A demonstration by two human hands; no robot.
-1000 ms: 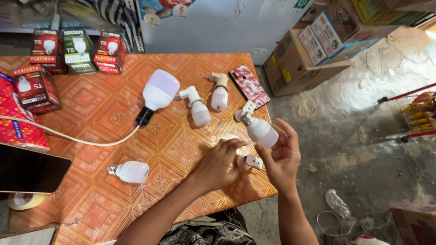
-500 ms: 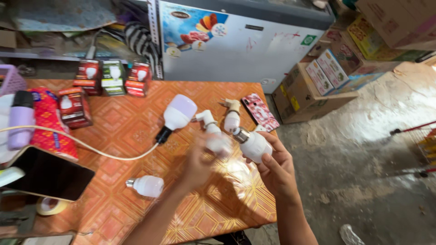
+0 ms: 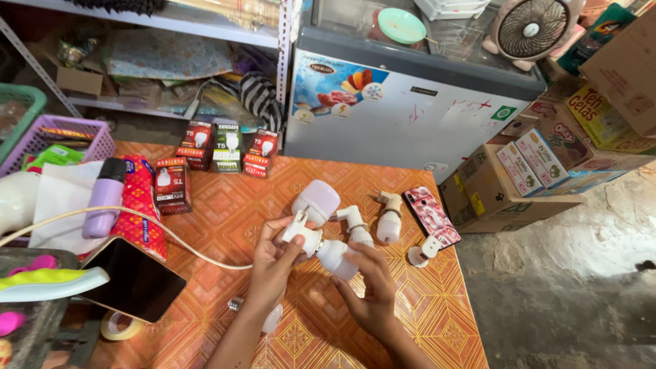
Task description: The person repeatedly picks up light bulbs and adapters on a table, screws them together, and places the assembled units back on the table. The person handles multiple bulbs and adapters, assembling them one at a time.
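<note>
- The left hand (image 3: 273, 256) pinches a white lamp socket (image 3: 298, 231); the right hand (image 3: 372, 290) cups a white bulb (image 3: 336, 256), with the socket and bulb touching, just in front of the large bulb (image 3: 316, 200) lying on the orange desk (image 3: 219, 219).
- Judged risk: the bulb could slip from the loose cupping and hit the desk.
- Another small bulb (image 3: 389, 225) and a patterned phone (image 3: 432, 216) lie right of the large bulb; a stray elbow might knock them off.

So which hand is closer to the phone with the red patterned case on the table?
Right. The right hand sits just left of and below the phone with the red patterned case, cradling the white bulb. The left hand is farther left, at the bulb's socket end.
</note>
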